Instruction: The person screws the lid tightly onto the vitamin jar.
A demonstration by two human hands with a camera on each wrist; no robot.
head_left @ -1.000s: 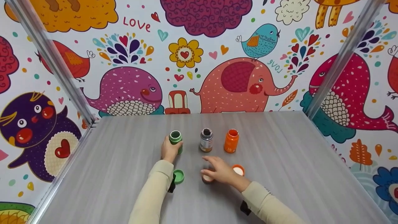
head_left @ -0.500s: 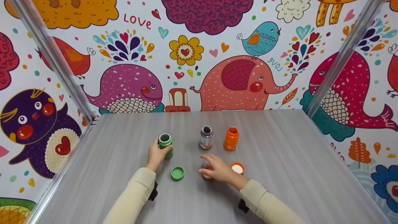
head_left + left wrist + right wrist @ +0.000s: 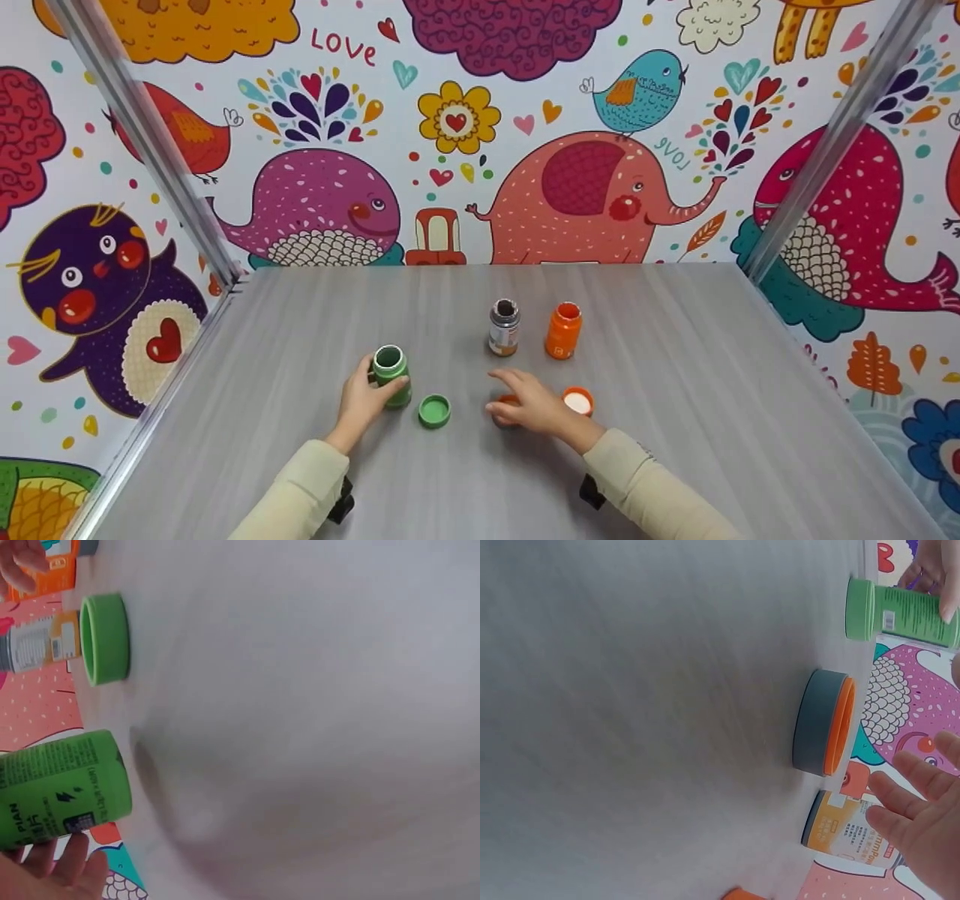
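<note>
My left hand (image 3: 358,403) grips an uncapped green bottle (image 3: 397,391), thumb on one side and fingers on the other. In the left wrist view the base of the bottle hangs just off the table, with a shadow beside it. A green cap (image 3: 434,412) lies to the right of the bottle, hollow side up. My right hand (image 3: 538,406) hovers with loosely spread fingers over a dark grey cap (image 3: 815,724) with an orange inside. In the head view that cap is partly hidden beneath the hand. Nothing is between the right fingers.
Behind my right hand stand an open grey bottle (image 3: 504,335) with a printed label and an open orange bottle (image 3: 564,332). An orange cap (image 3: 577,402) with a white lining lies beside the right wrist. Patterned walls enclose the grey table (image 3: 660,337).
My left hand has carried the green bottle left and back toward me, from the row of bottles to beside the green cap. My right hand has stayed over the grey cap.
</note>
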